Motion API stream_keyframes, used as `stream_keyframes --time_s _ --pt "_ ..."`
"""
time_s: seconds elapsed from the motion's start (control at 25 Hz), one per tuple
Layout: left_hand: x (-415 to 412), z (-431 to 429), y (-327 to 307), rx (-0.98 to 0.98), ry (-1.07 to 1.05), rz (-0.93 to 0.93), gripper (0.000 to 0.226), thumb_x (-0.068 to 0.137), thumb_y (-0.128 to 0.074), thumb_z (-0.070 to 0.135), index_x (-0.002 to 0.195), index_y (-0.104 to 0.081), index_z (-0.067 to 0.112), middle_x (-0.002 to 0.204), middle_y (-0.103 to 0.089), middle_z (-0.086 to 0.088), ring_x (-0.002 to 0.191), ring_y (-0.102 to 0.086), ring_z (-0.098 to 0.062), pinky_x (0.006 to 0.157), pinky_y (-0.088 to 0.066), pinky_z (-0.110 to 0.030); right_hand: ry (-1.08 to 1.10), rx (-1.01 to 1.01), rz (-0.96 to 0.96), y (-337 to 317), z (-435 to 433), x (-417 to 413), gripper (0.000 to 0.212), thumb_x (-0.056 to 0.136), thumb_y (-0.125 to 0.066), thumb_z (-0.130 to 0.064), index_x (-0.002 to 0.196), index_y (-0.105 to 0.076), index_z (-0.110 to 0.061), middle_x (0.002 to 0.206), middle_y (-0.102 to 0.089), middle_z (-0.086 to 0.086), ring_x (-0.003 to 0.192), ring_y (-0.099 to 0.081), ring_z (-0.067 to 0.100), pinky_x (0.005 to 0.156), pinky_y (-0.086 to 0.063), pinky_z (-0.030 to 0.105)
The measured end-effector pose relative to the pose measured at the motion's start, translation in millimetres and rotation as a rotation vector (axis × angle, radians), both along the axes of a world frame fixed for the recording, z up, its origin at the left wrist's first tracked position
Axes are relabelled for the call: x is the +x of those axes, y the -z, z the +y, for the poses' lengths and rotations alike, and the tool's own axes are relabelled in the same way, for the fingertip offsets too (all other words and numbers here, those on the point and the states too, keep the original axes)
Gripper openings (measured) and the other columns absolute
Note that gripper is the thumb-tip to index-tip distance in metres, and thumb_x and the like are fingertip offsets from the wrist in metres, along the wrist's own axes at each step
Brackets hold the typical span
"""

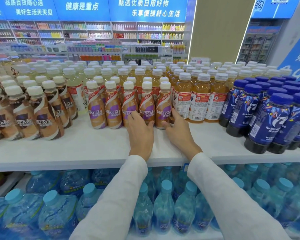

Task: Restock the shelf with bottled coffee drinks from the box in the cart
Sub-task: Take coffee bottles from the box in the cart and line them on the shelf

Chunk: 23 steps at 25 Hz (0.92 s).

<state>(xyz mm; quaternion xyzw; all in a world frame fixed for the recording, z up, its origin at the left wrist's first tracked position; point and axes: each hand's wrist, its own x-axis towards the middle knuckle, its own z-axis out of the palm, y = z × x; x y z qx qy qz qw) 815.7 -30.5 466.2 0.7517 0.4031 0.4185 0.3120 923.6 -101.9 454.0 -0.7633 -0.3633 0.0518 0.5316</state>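
A front row of tan-and-purple Nescafe coffee bottles (113, 108) with cream caps stands on the white shelf (93, 149), with more of them behind. My left hand (140, 135) grips the low part of the second bottle from the right (146, 101), thumb on its right side, fingers on its left. My right hand (178, 130) grips the rightmost bottle (164, 103), thumb at its base and fingers up its right side. Both bottles stand upright on the shelf. The box and the cart are out of view.
Brown Nescafe bottles (42, 116) stand to the left, orange tea bottles (200, 101) right beside the rightmost coffee bottle, dark blue Luckin bottles (270, 122) at far right. Blue water bottles (163, 205) fill the shelf below. Bare white shelf lies in front of the coffee row.
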Motion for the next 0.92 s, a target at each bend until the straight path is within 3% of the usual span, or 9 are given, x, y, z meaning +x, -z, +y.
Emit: stream_keyframes --time_s 0.16,0.32,0.44,0.56,0.72,0.92 --pt "-9.3 -0.9 2.4 -0.035 0.005 0.004 0.048 0.093 -0.075 0.029 0.132 -0.053 0.013 0.133 -0.061 -0.008 0.120 -0.061 -0.026 0.101 -0.053 -0.040 -0.028 -0.050 -0.030 -4.4 -10.3 -8.7 0.057 0.101 -0.060 -0.021 0.153 -0.035 -0.025 0.151 -0.050 -0.003 0.138 -0.047 0.018 0.110 -0.037 0.032" --pt "-44.4 -5.2 6.7 0.043 0.034 0.029 0.038 0.093 -0.071 0.039 0.124 -0.061 0.019 0.121 -0.069 0.001 0.111 -0.064 -0.021 0.090 -0.046 -0.029 -0.024 -0.067 -0.068 -6.0 -35.2 -29.7 0.042 0.102 -0.058 -0.028 0.142 -0.048 -0.027 0.142 -0.055 -0.004 0.126 -0.054 0.018 0.107 -0.045 0.035" --pt "-88.6 -11.4 19.3 0.049 -0.097 0.085 0.041 0.096 -0.062 0.048 0.130 -0.061 0.025 0.124 -0.069 0.007 0.115 -0.062 -0.018 0.099 -0.045 -0.035 -0.054 -0.068 -0.109 1.7 -50.3 -60.7 0.034 0.103 -0.052 -0.032 0.137 -0.053 -0.027 0.138 -0.057 -0.009 0.121 -0.056 0.011 0.106 -0.047 0.035" --pt "-154.4 -29.4 37.1 0.018 -0.175 -0.025 0.041 0.097 -0.052 0.058 0.127 -0.062 0.033 0.119 -0.066 0.017 0.112 -0.060 -0.011 0.096 -0.050 -0.035 -0.143 0.018 -0.098 12.2 -62.1 -106.4 0.030 0.104 -0.049 -0.035 0.132 -0.057 -0.030 0.132 -0.058 -0.017 0.119 -0.053 -0.001 0.105 -0.045 0.028" --pt "-252.5 -54.0 69.3 -0.111 -0.233 -0.164 0.042 0.091 -0.049 0.064 0.120 -0.066 0.038 0.112 -0.067 0.029 0.108 -0.063 0.001 0.090 -0.051 -0.027 -0.264 0.088 -0.062 34.1 -65.3 -172.2 0.023 0.100 -0.053 -0.042 0.122 -0.057 -0.045 0.123 -0.056 -0.035 0.118 -0.048 -0.015 0.092 -0.038 0.008" --pt "-384.0 -83.2 129.9 -0.283 -0.424 -0.170 0.031 0.091 -0.054 0.054 0.116 -0.067 0.041 0.112 -0.070 0.028 0.103 -0.064 0.010 0.079 -0.051 -0.013 -0.444 0.120 0.092 93.5 -43.3 -281.3 0.023 0.093 -0.068 -0.023 0.107 -0.067 -0.040 0.113 -0.067 -0.027 0.104 -0.064 -0.004 0.088 -0.044 0.007"
